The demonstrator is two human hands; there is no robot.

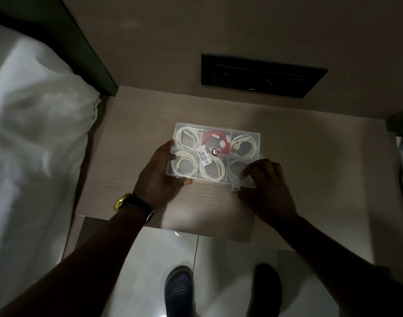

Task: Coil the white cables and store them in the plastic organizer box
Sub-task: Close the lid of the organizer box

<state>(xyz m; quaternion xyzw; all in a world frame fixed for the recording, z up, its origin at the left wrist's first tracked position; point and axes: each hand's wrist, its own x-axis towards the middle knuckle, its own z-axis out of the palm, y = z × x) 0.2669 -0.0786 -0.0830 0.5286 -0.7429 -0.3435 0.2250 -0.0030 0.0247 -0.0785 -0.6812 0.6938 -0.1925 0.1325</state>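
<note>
A clear plastic organizer box with six compartments lies on a light wooden bedside table. Its transparent lid seems to be down and carries a price sticker. Coiled white cables fill several compartments, and a red cable lies in the top middle one. My left hand grips the box's left front corner. My right hand rests on the right front corner, over the last compartment, where a white cable plug sticks out at the box's front edge.
A bed with white linen runs along the left. A black socket panel sits on the wall behind the table. My two shoes stand on the glossy tiled floor below the table edge.
</note>
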